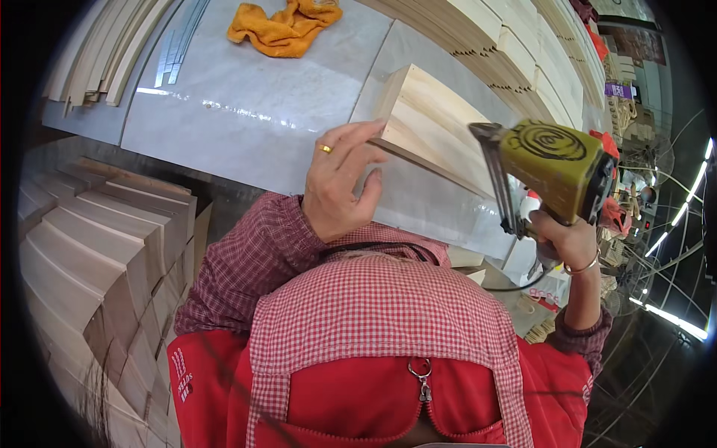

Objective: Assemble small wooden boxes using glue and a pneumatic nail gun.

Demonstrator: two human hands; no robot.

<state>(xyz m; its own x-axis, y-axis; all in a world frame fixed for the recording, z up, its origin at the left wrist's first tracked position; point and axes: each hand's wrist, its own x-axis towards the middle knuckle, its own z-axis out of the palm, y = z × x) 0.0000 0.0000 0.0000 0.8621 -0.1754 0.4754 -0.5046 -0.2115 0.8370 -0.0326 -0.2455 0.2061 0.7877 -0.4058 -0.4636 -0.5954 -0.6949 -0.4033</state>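
A long pale wooden box [441, 127] lies at an angle on the table, its near left corner close to my left hand. My left hand [342, 179], with a gold ring, has its fingers apart and lightly bent. Its fingertips are at that corner; whether they press on it I cannot tell. On the right, my right hand [562, 237] is wrapped round the handle of a yellow-green nail gun [549, 164] with a black spiral on top. The gun's nose points toward the right end of the box, which the tool partly hides.
An orange cloth [284, 31] lies crumpled on the pale tabletop [231, 112]. Stacked wooden boards [515, 52] line the far right, with more strips [112, 45] at the far left. Piled wooden pieces [97, 254] stand left of me. A dark hose [515, 288] runs below the gun.
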